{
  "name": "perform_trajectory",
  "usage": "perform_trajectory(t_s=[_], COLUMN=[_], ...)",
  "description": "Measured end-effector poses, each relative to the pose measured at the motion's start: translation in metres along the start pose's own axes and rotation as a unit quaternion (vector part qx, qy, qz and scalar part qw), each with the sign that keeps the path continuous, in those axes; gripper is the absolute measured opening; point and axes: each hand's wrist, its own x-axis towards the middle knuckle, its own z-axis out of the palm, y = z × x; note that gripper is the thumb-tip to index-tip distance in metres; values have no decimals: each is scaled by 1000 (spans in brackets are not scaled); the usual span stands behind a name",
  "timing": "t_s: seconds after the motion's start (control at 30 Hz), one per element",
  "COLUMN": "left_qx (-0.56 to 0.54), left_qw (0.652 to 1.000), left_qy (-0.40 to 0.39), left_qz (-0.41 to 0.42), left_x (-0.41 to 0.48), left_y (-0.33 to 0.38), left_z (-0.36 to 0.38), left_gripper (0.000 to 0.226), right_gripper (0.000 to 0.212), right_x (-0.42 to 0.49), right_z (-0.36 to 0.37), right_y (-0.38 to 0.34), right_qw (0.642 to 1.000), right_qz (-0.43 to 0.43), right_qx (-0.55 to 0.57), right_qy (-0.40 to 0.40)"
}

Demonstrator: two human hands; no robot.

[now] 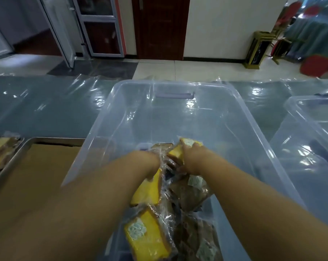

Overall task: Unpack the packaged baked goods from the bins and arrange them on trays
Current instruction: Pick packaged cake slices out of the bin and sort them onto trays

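We are reaching into the clear bin (pixel 178 119), where the wrapped cakes (pixel 146 236) are lying heaped at the near end. Our right hand (pixel 192 160) is curling its fingers round a wrapped yellow slice (pixel 176 153), probably for lifting it out. Our left hand (pixel 150 162) is resting on the heap, but we cannot tell how its fingers lie. The tray (pixel 12 157) is waiting just beside the bin.
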Motion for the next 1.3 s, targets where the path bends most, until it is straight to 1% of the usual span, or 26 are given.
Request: perform_trajectory(t_s=[0.07, 0.13, 0.23, 0.3, 0.43, 0.5, 0.57, 0.63, 0.7, 0.77, 0.87, 0.9, 0.97, 1.07, 1.17, 1.23, 1.3], left_qx=[-3, 8, 20, 14, 5, -12, -25, -43, -63, -73, -66, -57, -13, 72, 129, 122, 115], left_qw=[1000, 1000, 1000, 999, 997, 994, 990, 988, 989, 990, 991, 991, 990, 982, 968, 965, 965], left_qy=[-3, 5, 18, 30, 76, 104, 130, 136, 110, 77, 35, 20, -2, -3, -25, -54, -63], left_qz=[2, -1, -1, 9, 23, 27, 39, 57, 74, 88, 109, 118, 137, 174, 213, 228, 229], left_x=[4, 5, 4, 1, -13, -26, -41, -54, -65, -73, -81, -82, -83, -79, -75, -73, -71], left_y=[-1, -5, -11, -14, -19, -22, -24, -25, -23, -18, -7, -3, 8, 24, 35, 39, 40], left_z=[3, 2, -4, -12, -36, -49, -57, -57, -51, -39, -20, -14, -2, 13, 23, 28, 33], left_gripper=[52, 55, 54, 54, 52, 48, 38, 35, 39, 38, 36, 40, 54, 56, 57, 65, 71], right_gripper=[96, 92, 79, 72, 71, 66, 63, 52, 38, 32, 34, 35, 41, 46, 44, 42, 41], right_x=[3, 3, 3, 1, -5, -13, -21, -30, -40, -53, -73, -80, -93, -108, -117, -119, -119], right_z=[6, 8, 8, 5, -9, -17, -26, -36, -45, -53, -61, -62, -60, -52, -45, -43, -41], right_y=[-1, -2, -3, -3, 1, 4, 3, 2, 1, -1, -5, -6, -9, -12, -11, -8, -6], right_qw=[1000, 1000, 999, 999, 999, 998, 997, 995, 993, 991, 983, 980, 974, 963, 963, 966, 966], right_qz=[5, 4, -6, -13, -19, -24, -31, -45, -64, -86, -115, -123, -136, -153, -154, -151, -148], right_qx=[-5, -18, -30, -17, 5, -6, -27, -51, -64, -82, -137, -152, -181, -220, -218, -208, -210], right_qy=[-8, 4, 25, 26, 46, 61, 70, 75, 71, 64, 44, 38, 33, 35, 35, 31, 31])
